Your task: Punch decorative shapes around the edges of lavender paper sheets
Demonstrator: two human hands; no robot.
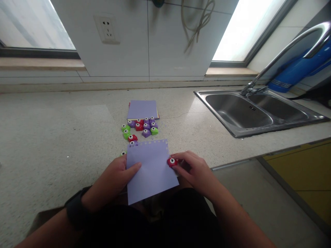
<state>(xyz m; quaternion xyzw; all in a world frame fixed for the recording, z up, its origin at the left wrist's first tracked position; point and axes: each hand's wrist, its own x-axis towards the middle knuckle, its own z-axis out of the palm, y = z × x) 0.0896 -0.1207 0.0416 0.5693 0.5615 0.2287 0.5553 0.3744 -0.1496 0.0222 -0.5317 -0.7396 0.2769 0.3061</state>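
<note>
A sheet of purple paper (150,172) is pinched in my left hand (119,175), thumb on top and fingers beneath. Small punched shapes run along its far edge and the top of its right edge. At that right edge my right hand (193,168) grips a red craft punch (172,162), which sits against the paper. Whether the paper is inside the punch's slot I cannot tell. Beyond the sheet lie several more small punches in purple (146,132), red (139,127) and green (154,131). One green punch (123,153) is partly hidden behind the paper and my left hand.
A stack of coloured paper (142,109), purple on top, lies behind the punches on the speckled countertop (77,137). To the right is a steel sink (235,110) with a tall faucet (281,55). A socket (107,29) and a hanging cord (200,24) are on the wall.
</note>
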